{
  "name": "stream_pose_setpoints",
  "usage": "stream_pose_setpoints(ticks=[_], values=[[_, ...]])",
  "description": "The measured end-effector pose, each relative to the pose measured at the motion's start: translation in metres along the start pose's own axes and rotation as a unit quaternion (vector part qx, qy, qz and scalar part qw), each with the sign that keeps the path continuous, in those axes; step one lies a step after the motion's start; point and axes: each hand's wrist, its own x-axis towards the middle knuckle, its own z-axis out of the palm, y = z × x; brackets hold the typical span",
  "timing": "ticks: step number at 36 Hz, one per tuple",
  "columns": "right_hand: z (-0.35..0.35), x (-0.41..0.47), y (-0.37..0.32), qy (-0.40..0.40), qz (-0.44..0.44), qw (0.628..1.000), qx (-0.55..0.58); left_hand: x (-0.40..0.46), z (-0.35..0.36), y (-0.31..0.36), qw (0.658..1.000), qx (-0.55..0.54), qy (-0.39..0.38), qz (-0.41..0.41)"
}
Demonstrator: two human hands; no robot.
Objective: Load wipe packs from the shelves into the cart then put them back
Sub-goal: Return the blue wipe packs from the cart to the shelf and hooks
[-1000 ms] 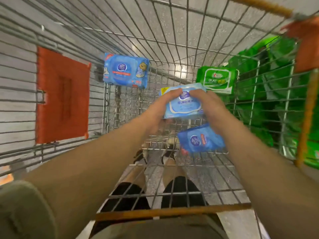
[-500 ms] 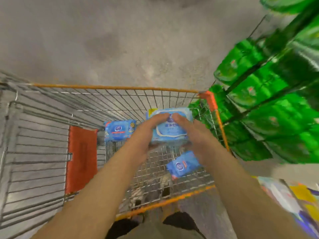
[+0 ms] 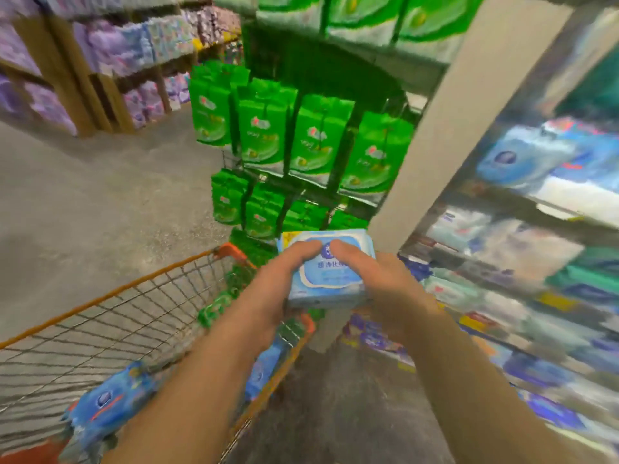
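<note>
Above the cart's (image 3: 134,289) right rim: light-blue wipe pack (image 3: 326,272) held between both hands, level with the shelves (image 3: 522,249) on the right. Left hand (image 3: 278,289) fingers curled over its left edge, right hand (image 3: 378,283) fingers over the top and right edge; pack underside hidden. Label has Chinese print, too blurred to read. In the cart: dark-blue pack (image 3: 107,410), a second blue pack (image 3: 264,366) mostly hidden behind the left forearm, a green pack (image 3: 214,306) partly hidden. Shelf stock smeared by motion blur; green bags (image 3: 315,142) hang ahead, logos unreadable.
</note>
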Motion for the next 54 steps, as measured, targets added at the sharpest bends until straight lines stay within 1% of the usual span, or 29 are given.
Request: stream_pose_setpoints(ticks=[1,3,4,8,9,10,11,12,15,19,20,22,25,28,30,32,37,39,42,45,51,54], values=[[-0.016,-0.007,-0.002,0.021,-0.001,1.0,0.01,0.003,0.017,0.004,1.0,0.01,-0.018,-0.001],[-0.047,-0.021,-0.004,0.059,0.0,0.998,0.037,0.003,0.049,0.006,0.996,0.036,-0.084,0.007],[-0.062,-0.028,-0.005,0.076,-0.001,0.996,0.049,0.001,0.069,0.008,0.994,0.049,-0.096,0.0],[-0.129,-0.055,0.0,0.129,-0.019,0.988,0.086,0.007,0.142,-0.004,0.99,0.083,-0.112,-0.012],[-0.146,-0.061,0.004,0.14,-0.025,0.985,0.097,0.008,0.161,-0.005,0.986,0.101,-0.133,-0.009],[-0.164,-0.067,0.007,0.15,-0.031,0.982,0.107,0.004,0.18,-0.005,0.985,0.114,-0.131,-0.005],[-0.182,-0.073,0.01,0.155,-0.041,0.981,0.112,0.004,0.199,-0.009,0.98,0.127,-0.15,-0.007],[-0.199,-0.078,0.013,0.161,-0.047,0.979,0.117,-0.001,0.221,-0.011,0.98,0.124,-0.155,-0.015],[-0.25,-0.092,0.022,0.186,-0.055,0.973,0.128,0.005,0.272,-0.026,0.971,0.168,-0.167,0.004],[-0.309,-0.106,0.031,0.209,-0.054,0.966,0.14,0.017,0.347,-0.027,0.956,0.222,-0.194,0.014],[-0.322,-0.11,0.032,0.211,-0.052,0.965,0.144,0.028,0.357,-0.035,0.954,0.238,-0.183,0.017],[-0.346,-0.115,0.033,0.214,-0.057,0.964,0.144,0.057,0.37,-0.053,0.962,0.2,-0.185,-0.007],[-0.375,-0.121,0.035,0.213,-0.073,0.964,0.142,0.055,0.383,-0.061,0.96,0.203,-0.191,0.009],[-0.394,-0.119,0.038,0.226,-0.086,0.961,0.137,0.037,0.403,-0.055,0.943,0.269,-0.191,0.042],[-0.407,-0.116,0.038,0.241,-0.095,0.958,0.126,0.035,0.414,-0.052,0.936,0.291,-0.187,0.067],[-0.421,-0.112,0.037,0.247,-0.111,0.956,0.114,0.04,0.425,-0.049,0.934,0.297,-0.181,0.084],[-0.45,-0.096,0.033,0.232,-0.153,0.953,0.121,0.058,0.449,-0.037,0.921,0.298,-0.212,0.133],[-0.46,-0.085,0.029,0.24,-0.168,0.949,0.112,0.066,0.458,-0.029,0.913,0.299,-0.221,0.168],[-0.475,-0.067,0.02,0.248,-0.189,0.944,0.111,0.086,0.471,-0.018,0.905,0.3,-0.228,0.197],[-0.489,-0.052,0.007,0.233,-0.214,0.942,0.115,0.11,0.484,-0.007,0.895,0.303,-0.24,0.224],[-0.519,-0.018,-0.018,0.244,-0.214,0.942,0.079,0.158,0.509,0.02,0.886,0.304,-0.252,0.242],[-0.532,-0.006,-0.029,0.255,-0.21,0.943,0.042,0.184,0.522,0.03,0.873,0.33,-0.244,0.265]])
